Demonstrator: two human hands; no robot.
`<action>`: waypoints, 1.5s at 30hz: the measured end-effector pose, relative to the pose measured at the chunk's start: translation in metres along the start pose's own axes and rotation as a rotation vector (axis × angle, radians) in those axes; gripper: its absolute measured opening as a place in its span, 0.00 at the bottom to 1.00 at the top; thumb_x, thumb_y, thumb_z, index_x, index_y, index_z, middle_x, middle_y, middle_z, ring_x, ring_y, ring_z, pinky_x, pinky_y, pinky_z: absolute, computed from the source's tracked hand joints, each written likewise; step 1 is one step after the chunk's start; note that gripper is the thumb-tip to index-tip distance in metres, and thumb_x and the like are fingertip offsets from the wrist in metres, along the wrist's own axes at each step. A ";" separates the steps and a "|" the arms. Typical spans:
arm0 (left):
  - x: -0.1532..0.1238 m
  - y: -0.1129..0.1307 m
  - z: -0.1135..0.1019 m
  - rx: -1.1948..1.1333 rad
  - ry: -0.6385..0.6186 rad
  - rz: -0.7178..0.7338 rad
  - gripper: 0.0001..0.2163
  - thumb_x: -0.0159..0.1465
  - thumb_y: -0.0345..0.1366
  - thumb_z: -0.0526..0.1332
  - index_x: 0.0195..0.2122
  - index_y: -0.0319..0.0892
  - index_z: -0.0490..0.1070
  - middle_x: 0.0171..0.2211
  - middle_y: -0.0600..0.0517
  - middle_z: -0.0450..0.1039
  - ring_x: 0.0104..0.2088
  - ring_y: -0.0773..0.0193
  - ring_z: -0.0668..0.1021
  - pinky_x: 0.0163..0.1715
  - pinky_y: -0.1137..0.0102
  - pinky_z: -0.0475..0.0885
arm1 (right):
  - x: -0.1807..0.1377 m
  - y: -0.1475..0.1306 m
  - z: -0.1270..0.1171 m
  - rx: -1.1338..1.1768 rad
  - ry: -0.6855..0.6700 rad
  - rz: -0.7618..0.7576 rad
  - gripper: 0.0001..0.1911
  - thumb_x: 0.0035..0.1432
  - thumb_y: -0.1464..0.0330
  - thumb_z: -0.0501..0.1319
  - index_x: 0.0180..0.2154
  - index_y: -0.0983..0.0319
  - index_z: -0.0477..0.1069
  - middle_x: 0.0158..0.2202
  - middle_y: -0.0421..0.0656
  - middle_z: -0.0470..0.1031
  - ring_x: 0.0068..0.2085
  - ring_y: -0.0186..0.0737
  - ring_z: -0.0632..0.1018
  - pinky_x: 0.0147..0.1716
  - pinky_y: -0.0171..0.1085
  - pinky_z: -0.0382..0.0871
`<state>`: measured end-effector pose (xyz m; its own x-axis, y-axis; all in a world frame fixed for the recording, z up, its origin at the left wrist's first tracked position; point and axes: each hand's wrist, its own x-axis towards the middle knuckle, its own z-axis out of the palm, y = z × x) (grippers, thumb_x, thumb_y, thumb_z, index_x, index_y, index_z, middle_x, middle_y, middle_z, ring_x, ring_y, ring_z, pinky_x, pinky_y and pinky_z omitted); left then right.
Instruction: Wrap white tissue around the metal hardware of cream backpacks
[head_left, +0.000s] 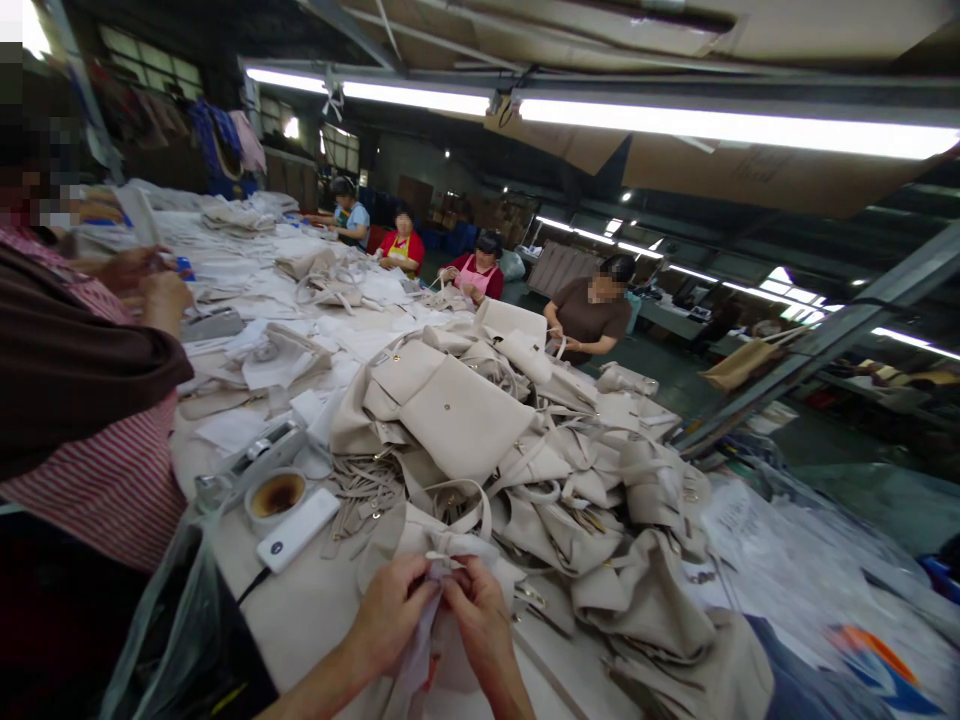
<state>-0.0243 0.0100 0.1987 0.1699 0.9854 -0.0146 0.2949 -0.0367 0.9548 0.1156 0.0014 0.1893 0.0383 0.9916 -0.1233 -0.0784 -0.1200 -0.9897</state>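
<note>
At the near edge of the table, my left hand (394, 608) and my right hand (478, 605) meet, both closed with thumbs and fingertips pinching a thin white wrapping sheet (421, 640). The sheet hangs down between my wrists, and a pale strip shows at the fingertips. Just beyond my fingers stands a beige handbag with a looped handle (484, 505); whether the sheet is wrapped on part of it I cannot tell. Behind and to the right rises a large heap of beige bags (465, 405), flaps, straps and metal fittings jumbled together.
Left of my hands lie a white power bank (298, 530) with a cable and a bowl of brown liquid (276, 494). A co-worker in a striped apron (112, 440) stands close on the left. Several people work along the far side. Clear plastic bags (810, 560) lie right.
</note>
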 end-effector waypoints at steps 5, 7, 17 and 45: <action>0.007 0.005 0.010 -0.436 -0.010 -0.149 0.07 0.52 0.39 0.64 0.22 0.40 0.74 0.23 0.54 0.73 0.27 0.63 0.71 0.30 0.71 0.63 | -0.026 0.006 -0.010 -0.064 0.131 -0.010 0.19 0.53 0.51 0.63 0.35 0.60 0.75 0.32 0.44 0.78 0.33 0.43 0.76 0.29 0.36 0.70; 0.010 0.005 0.015 -0.704 -0.014 -0.291 0.10 0.47 0.40 0.68 0.23 0.39 0.74 0.20 0.56 0.71 0.23 0.67 0.69 0.27 0.72 0.62 | -0.038 0.011 -0.013 -0.105 0.115 -0.019 0.17 0.54 0.52 0.63 0.31 0.60 0.74 0.29 0.42 0.76 0.32 0.41 0.75 0.31 0.35 0.69; 0.007 0.006 0.033 -0.998 -0.025 -0.498 0.16 0.40 0.41 0.75 0.25 0.39 0.72 0.15 0.60 0.66 0.16 0.72 0.68 0.19 0.75 0.62 | -0.045 0.024 0.000 0.143 0.027 0.072 0.13 0.45 0.68 0.66 0.35 0.59 0.69 0.30 0.40 0.77 0.31 0.40 0.77 0.30 0.35 0.70; 0.011 0.006 0.044 -1.052 0.170 -0.543 0.21 0.34 0.42 0.77 0.27 0.40 0.74 0.16 0.60 0.69 0.15 0.76 0.66 0.14 0.80 0.57 | -0.065 0.040 -0.015 -0.507 0.432 -0.342 0.19 0.46 0.54 0.68 0.36 0.57 0.70 0.49 0.48 0.74 0.50 0.54 0.74 0.49 0.44 0.66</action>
<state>0.0207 0.0132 0.1916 0.1111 0.8423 -0.5275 -0.6384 0.4673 0.6117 0.1251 -0.0688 0.1562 0.3739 0.8831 0.2834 0.4734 0.0811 -0.8771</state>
